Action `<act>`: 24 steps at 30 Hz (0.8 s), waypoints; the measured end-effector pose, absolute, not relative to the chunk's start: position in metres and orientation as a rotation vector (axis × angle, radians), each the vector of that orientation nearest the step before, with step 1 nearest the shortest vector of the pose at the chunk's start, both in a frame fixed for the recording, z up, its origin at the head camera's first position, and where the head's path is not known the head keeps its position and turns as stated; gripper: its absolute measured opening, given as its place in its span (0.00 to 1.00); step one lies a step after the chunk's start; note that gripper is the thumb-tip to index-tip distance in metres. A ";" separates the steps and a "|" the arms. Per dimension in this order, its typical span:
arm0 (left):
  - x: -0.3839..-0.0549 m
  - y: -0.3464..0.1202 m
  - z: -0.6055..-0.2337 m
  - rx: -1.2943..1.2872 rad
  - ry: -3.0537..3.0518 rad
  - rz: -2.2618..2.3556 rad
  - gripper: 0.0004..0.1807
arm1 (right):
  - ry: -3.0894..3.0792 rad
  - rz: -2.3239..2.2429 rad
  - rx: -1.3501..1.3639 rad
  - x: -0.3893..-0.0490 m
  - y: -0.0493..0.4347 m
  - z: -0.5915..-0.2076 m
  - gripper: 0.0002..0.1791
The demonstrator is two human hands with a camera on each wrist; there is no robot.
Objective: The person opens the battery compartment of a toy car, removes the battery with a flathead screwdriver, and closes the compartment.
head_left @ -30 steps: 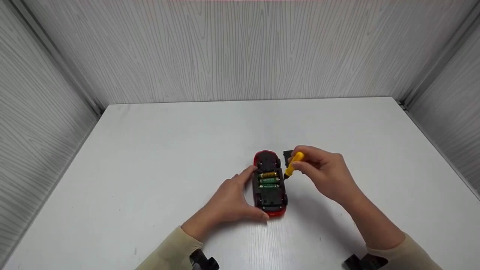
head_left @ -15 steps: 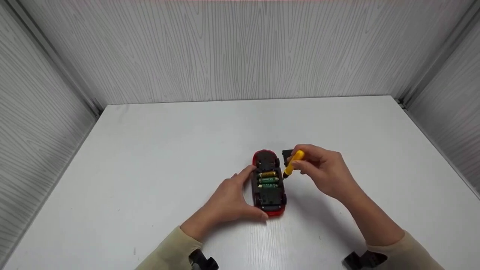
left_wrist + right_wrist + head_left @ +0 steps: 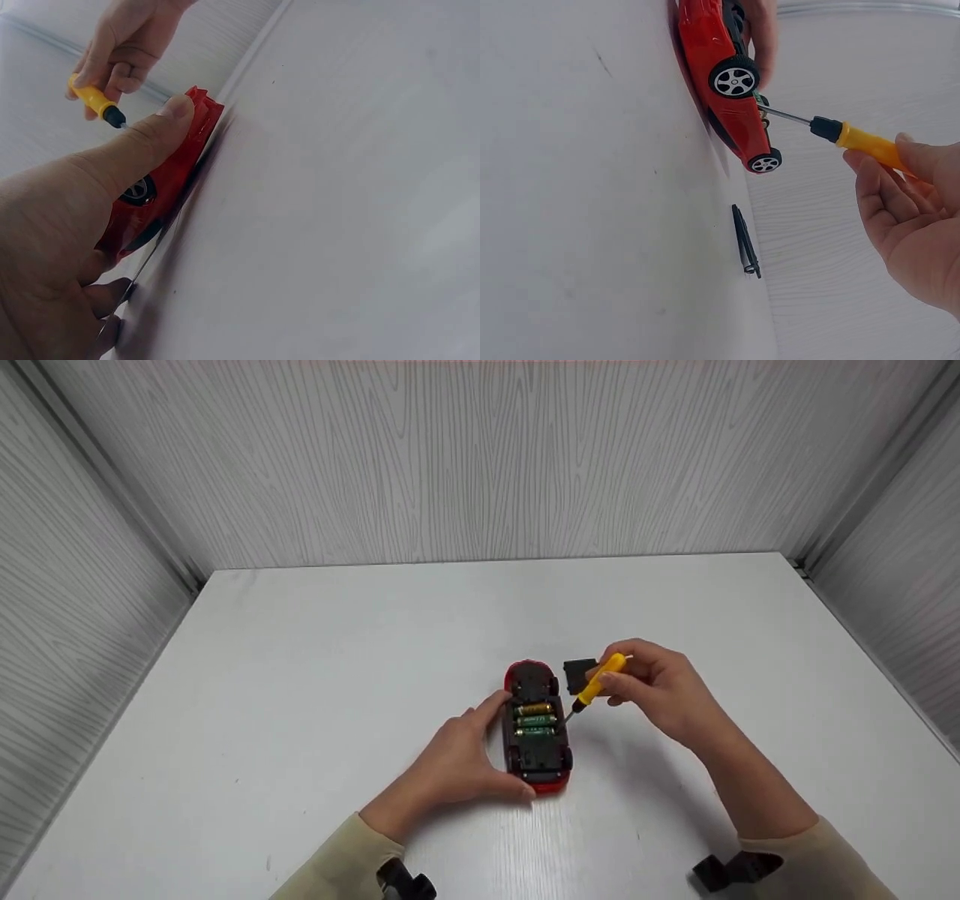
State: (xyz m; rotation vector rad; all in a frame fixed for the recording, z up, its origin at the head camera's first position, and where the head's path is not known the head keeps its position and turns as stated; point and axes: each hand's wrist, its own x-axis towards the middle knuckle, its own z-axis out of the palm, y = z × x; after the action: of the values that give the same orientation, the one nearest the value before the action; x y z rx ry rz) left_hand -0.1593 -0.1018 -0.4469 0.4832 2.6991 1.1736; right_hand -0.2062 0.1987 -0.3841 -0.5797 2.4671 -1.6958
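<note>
A red toy car lies upside down on the white table, its black underside facing up. Three batteries sit side by side in its uncovered battery compartment. My left hand grips the car from the left, thumb at the near end and fingers along the far left side. In my right hand is a yellow-handled screwdriver, pinched between thumb and fingers. Its metal shaft slants down to the compartment's right edge, beside the batteries. The right wrist view shows the screwdriver tip right at the car.
A black battery cover lies on the table just right of the car's far end, partly behind my right hand. Grey wood-grain panels stand at the back and both sides.
The right hand and screwdriver handle have shifted up and right, so more of the shaft and the black cover shows. The left hand and car stay in place.
</note>
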 end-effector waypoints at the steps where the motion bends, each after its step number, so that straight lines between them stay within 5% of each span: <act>1: -0.159 -0.102 -0.447 0.483 2.699 1.175 0.74 | 2.447 -1.715 -0.570 -0.207 0.200 -0.385 0.13; 24: -0.160 -0.103 -0.449 0.500 2.684 1.201 0.74 | 2.336 -1.798 -0.483 -0.214 0.206 -0.395 0.15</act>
State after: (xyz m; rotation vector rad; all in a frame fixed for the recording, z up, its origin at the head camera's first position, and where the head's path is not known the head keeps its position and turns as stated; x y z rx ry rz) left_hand -0.1602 -0.1035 -0.4487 0.5000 2.6841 1.2013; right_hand -0.2142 0.2060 -0.3955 -0.4835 2.3355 -1.7978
